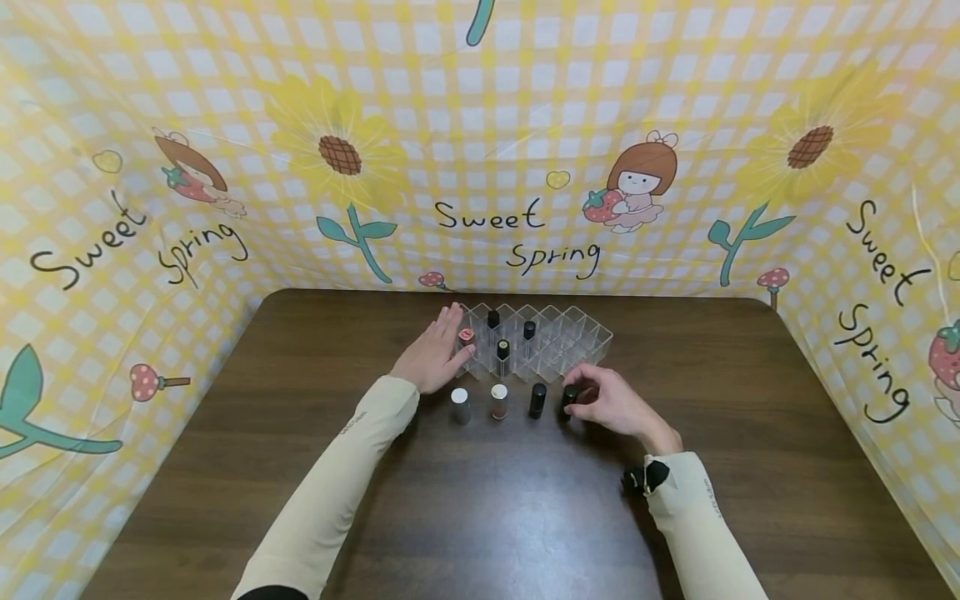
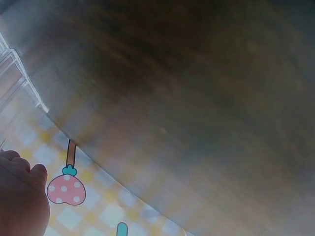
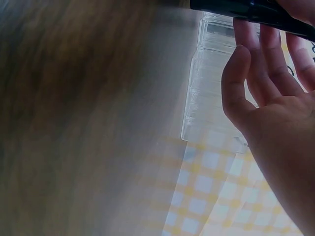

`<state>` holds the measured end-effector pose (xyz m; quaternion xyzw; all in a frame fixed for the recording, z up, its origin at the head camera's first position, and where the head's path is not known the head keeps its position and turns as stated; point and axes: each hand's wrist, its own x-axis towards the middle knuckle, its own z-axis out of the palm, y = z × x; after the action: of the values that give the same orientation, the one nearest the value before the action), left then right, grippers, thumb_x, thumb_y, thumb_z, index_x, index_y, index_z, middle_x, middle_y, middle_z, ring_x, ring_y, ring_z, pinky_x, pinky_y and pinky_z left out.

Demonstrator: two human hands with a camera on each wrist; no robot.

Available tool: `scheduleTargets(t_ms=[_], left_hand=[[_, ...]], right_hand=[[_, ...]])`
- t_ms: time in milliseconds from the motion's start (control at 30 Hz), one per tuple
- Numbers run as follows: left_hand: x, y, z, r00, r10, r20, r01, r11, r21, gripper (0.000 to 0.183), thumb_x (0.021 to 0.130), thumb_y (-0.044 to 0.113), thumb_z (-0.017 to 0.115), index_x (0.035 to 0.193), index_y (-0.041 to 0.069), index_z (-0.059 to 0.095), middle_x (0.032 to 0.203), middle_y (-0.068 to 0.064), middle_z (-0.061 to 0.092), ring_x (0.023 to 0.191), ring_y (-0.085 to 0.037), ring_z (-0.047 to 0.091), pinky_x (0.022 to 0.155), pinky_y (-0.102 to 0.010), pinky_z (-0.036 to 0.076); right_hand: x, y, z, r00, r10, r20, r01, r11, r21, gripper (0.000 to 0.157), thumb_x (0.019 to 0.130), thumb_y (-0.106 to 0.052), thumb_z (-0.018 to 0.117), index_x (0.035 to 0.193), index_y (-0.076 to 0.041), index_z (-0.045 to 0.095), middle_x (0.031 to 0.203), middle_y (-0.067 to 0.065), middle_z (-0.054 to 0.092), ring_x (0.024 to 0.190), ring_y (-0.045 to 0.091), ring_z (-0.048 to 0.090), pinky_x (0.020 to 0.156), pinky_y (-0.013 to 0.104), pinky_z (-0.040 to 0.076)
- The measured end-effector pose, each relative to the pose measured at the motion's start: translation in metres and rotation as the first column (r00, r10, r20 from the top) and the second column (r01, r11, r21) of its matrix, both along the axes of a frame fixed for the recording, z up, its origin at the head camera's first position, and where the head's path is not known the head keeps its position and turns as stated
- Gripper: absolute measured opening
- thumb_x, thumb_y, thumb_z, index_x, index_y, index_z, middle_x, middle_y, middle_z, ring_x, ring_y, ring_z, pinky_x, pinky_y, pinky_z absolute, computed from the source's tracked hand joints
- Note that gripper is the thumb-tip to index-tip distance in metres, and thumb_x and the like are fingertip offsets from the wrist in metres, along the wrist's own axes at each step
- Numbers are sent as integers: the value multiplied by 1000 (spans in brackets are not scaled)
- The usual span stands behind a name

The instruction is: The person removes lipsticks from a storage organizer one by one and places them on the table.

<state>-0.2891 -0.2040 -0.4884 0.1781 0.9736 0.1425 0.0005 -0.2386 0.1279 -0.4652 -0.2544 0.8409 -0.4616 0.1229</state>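
Black tube at the right end of a loose row, just in front of the clear rack on the table. Slim, dark all over, close to upright in the head view; glossy in the right wrist view, with a small pale glint along its side. Right hand pinches it between thumb and finger, the other fingers bent. Left hand lies flat at the rack's left end, fingers straight, thumb held apart.

Row to the left of the held tube: another dark tube, a white-capped tube with a brownish body, a white-capped tube with a greyish body. All three upright, apart from one another. In the rack: one red-topped tube beside the left thumb, three more with black tops.

Hard to make out: fingers cover part of the held tube, and whether its base touches the table cannot be told. Right wrist view crops it at the top and right edges. Left wrist view gives only a dark piece of hand at lower left and a corner of the rack; most of that view is blurred tabletop
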Motion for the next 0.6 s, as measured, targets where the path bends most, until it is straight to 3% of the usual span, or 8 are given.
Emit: scheduleTargets(t_ms=[167, 600], left_hand=[[-1, 0, 0, 1000, 0, -2, 0, 1000, 1, 76, 102, 54, 25, 156, 7, 2, 164, -10, 1, 152, -23, -1, 123, -40, 13], [-1, -1, -1, 1000, -2, -7, 2, 1000, 2, 77, 101, 56, 23, 156, 7, 1, 164, -9, 0, 152, -23, -1, 123, -41, 13]], right_hand=[[-5, 3, -7, 1000, 14, -8, -14, 1000, -12, 29, 79, -1, 73, 105, 0, 61, 94, 13, 67, 82, 19, 63, 67, 23, 51], [-6, 4, -8, 999, 41, -7, -41, 999, 14, 29, 78, -1, 72, 105, -1, 62, 95, 10, 66, 83, 17, 63, 69, 25, 52]])
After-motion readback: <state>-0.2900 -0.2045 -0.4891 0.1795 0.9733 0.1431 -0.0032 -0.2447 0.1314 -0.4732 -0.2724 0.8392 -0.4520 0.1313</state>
